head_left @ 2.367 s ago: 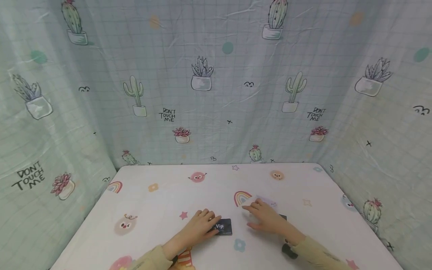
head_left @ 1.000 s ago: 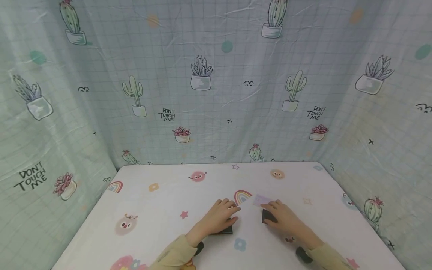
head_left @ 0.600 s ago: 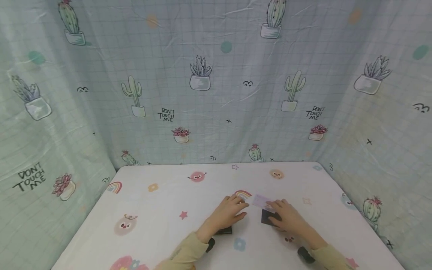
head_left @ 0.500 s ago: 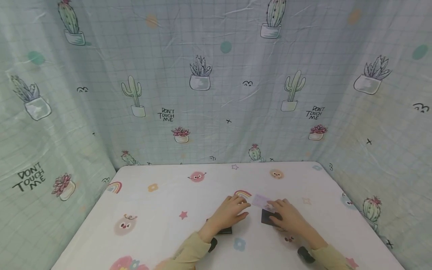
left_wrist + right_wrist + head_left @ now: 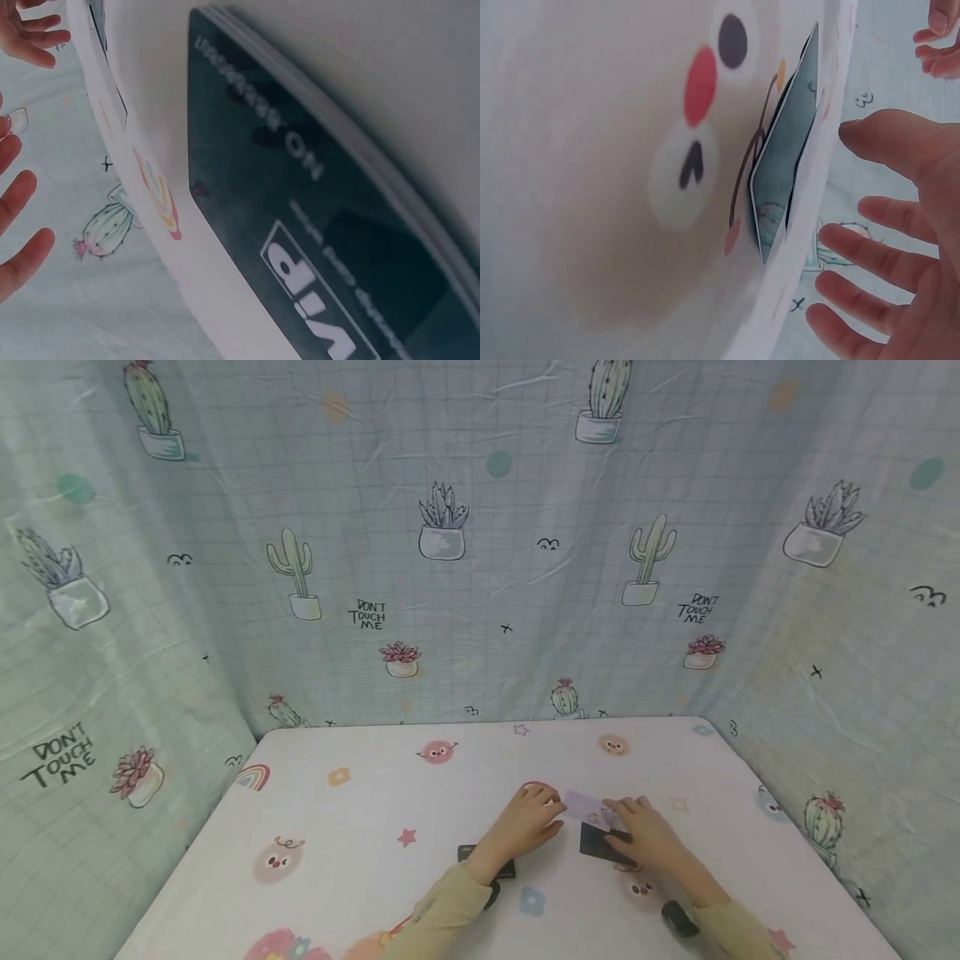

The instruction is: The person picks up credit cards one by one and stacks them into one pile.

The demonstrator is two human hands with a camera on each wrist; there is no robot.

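Note:
My left hand [image 5: 527, 823] is above the table with relaxed fingers, its tips close to the left edge of a pale purple slip [image 5: 585, 808]. Whether they touch the slip I cannot tell. My right hand [image 5: 651, 838] is over the right ends of the slip and a plain dark card [image 5: 597, 842]. In the right wrist view its fingers [image 5: 870, 251] are spread and hold nothing, with the glossy dark card [image 5: 784, 161] lying beyond the thumb. Under my left wrist lies a stack of dark "Vip" cards [image 5: 300, 187], partly hidden by that arm in the head view.
The white table [image 5: 360, 827] is printed with stars, faces and rainbows. A cactus-print cloth [image 5: 480, 610] hangs at the back and both sides. A black device [image 5: 678, 919] sits at my right wrist.
My left hand has left the Vip cards and moved right and forward to the slip. The right hand has drawn back slightly to the right, uncovering more of the slip and the plain dark card.

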